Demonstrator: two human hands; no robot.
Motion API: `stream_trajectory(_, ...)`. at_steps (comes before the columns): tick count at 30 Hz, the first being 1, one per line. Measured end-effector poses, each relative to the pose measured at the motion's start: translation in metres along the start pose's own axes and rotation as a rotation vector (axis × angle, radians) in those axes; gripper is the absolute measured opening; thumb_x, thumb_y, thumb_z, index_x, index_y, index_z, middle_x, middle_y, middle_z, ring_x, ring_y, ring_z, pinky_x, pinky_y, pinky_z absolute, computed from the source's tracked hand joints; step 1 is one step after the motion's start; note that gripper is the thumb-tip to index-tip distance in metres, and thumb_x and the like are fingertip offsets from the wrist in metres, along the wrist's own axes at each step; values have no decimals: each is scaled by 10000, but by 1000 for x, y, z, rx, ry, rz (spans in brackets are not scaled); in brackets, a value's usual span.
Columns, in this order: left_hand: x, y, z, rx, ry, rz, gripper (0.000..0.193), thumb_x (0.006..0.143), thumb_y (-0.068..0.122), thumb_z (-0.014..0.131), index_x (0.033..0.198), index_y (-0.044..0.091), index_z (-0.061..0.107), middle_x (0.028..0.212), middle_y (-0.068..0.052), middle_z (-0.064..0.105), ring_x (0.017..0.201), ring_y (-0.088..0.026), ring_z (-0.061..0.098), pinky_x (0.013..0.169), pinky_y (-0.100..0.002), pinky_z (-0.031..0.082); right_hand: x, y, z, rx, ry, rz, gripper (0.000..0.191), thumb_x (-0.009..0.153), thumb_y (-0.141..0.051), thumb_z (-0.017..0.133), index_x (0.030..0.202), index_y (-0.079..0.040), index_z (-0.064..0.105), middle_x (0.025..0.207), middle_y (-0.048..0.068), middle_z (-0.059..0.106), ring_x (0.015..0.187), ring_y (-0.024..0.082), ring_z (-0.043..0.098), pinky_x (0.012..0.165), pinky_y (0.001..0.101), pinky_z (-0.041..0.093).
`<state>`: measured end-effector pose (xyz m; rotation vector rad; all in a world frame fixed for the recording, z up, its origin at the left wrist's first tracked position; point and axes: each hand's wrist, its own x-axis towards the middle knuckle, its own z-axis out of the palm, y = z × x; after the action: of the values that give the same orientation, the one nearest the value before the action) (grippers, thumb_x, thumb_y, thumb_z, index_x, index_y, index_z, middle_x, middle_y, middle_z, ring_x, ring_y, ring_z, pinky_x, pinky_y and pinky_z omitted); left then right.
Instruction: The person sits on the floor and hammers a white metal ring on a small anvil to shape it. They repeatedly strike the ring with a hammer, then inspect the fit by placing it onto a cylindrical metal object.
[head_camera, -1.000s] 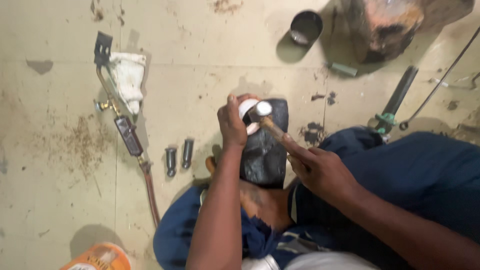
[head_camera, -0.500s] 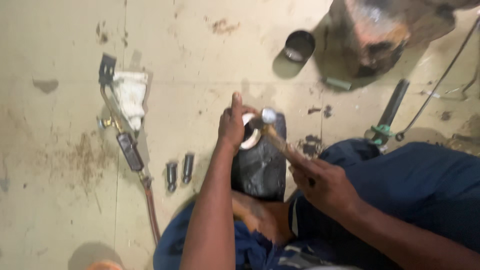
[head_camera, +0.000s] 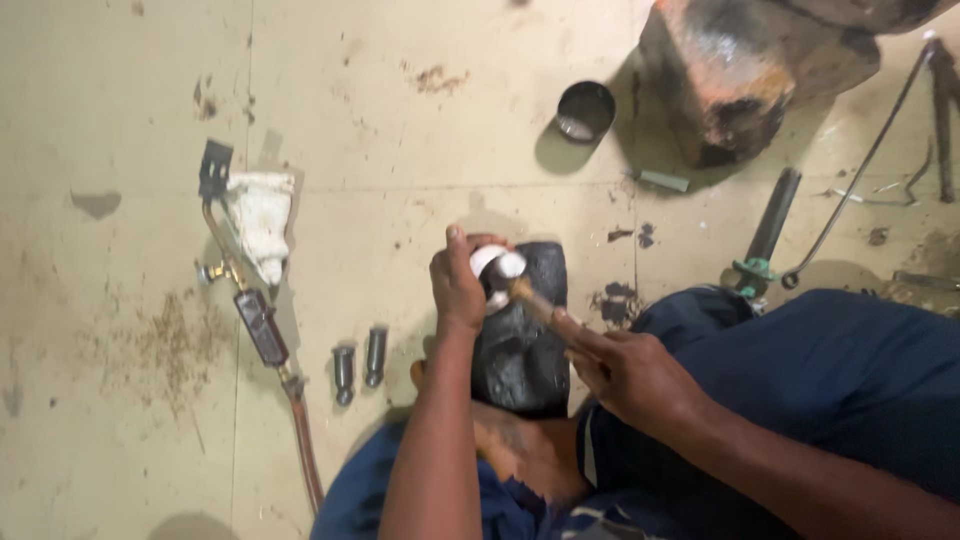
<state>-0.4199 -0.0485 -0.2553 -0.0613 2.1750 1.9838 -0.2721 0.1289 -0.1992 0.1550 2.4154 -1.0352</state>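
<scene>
At frame centre: your left hand (head_camera: 458, 290) curled around a small white round piece (head_camera: 497, 266) atop a black block (head_camera: 525, 340); your right hand (head_camera: 625, 370) pinching a thin wooden-handled tool (head_camera: 530, 296) against it. Lower left: two small metal cylinders (head_camera: 358, 362) on the floor (head_camera: 120, 100).

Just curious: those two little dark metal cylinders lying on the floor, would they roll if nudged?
Probably: the two cylinders lie on their sides on the smooth floor, so a sideways nudge would likely roll them. They look like solid metal, so probably stiff and heavy for their size.
</scene>
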Motion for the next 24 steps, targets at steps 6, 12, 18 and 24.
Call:
stream_trajectory(6,-9,-6,-1,-95,33,43,776,1074,579,302,910,-10,780,863,-110,782,818,-217,739,808,-358,586,-1,-4,-2,-40,48,-107,539,924,-157,694,1446,-220,579,738,176,695,555,301,684,559,436,561)
stream_trajectory(12,-15,-6,0,-99,127,53,702,1079,531,368,971,-34,771,920,-127,783,863,-231,734,820,-370,577,-3,1,2,22,208,-171,561,901,-147,719,1446,-158,585,763,191,685,550,337,646,520,451,532)
stream_trajectory(18,-20,-15,2,-177,108,145,694,1080,507,335,997,-34,762,944,-130,782,899,-241,756,856,-376,600,-4,9,7,115,220,-247,482,898,-171,719,1372,-179,635,828,137,750,633,250,733,554,409,581)
stream_trajectory(24,-12,-1,-6,-119,-11,143,765,1080,553,231,1055,1,761,1023,-142,783,974,-252,752,923,-371,583,4,10,10,-40,24,-89,628,912,-198,695,1519,-271,549,726,159,719,573,298,696,592,443,563)
